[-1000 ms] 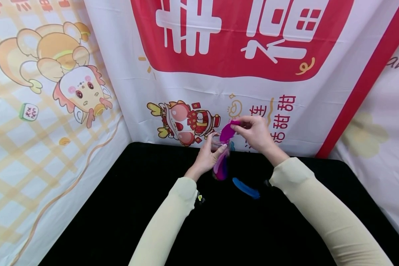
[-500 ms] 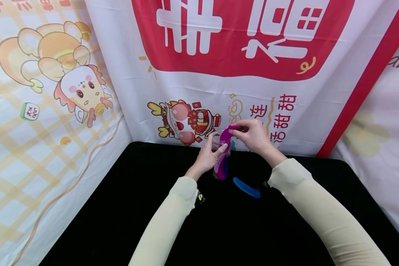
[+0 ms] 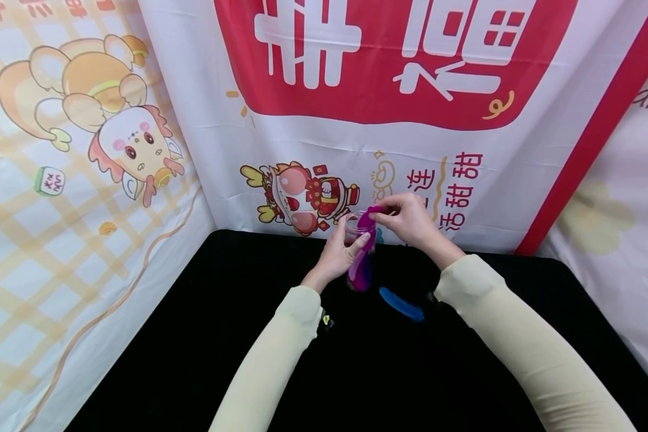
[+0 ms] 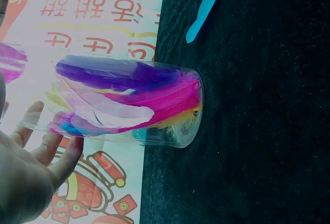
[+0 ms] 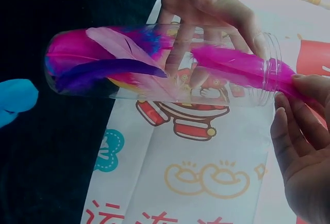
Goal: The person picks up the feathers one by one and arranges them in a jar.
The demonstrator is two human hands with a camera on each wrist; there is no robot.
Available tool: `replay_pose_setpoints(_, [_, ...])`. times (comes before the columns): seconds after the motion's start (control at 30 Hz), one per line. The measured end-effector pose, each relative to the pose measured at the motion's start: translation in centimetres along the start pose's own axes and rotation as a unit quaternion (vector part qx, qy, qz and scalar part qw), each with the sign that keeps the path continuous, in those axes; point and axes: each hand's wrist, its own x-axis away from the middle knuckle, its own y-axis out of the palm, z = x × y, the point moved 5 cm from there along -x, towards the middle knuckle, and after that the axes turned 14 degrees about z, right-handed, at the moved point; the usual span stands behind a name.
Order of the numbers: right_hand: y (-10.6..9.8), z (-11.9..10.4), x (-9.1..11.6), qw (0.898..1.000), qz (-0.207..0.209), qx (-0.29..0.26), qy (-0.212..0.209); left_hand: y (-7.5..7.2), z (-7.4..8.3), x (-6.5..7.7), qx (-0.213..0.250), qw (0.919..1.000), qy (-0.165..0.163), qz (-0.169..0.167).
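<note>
My left hand (image 3: 337,249) grips a clear jar (image 5: 221,92) around its upper part, thumb on the near side. Several feathers (image 4: 129,90) in purple, pink, magenta, blue and yellow lie in the bottom of the jar. At the jar's threaded mouth, my right hand (image 3: 407,219) pinches a magenta feather (image 5: 234,66) between thumb and fingers. Most of that feather is inside the neck, its tip above the other feathers. A blue feather (image 3: 401,304) lies on the black table, to the right of the jar.
The black tabletop (image 3: 194,360) ends at a printed white and red cloth (image 3: 313,138) hanging close behind the jar. Another patterned cloth (image 3: 59,240) hangs along the left side. A small dark object with a yellow mark (image 3: 326,320) shows by the left cuff.
My right hand has moved down and slightly left, and the magenta feather has slid deeper into the jar. The left hand and jar have stayed nearly in place.
</note>
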Motion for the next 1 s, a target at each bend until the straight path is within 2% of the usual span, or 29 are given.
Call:
replay_pose_setpoints(0.5, [0.9,0.4,0.2,0.999,-0.033,0.022,0.02,0.1,0.2,0.2,-0.005,1.0,0.007,0.0])
replay_pose_setpoints(0.73, [1.1,0.4,0.3,0.998,-0.047,0.012,0.026,0.0,0.2,0.3,-0.018,0.9998,0.008,0.005])
replay_pose_setpoints(1.0, [1.1,0.5,0.2,0.998,-0.054,0.013,0.013,-0.2,0.3,0.3,-0.03,0.9995,0.004,0.008])
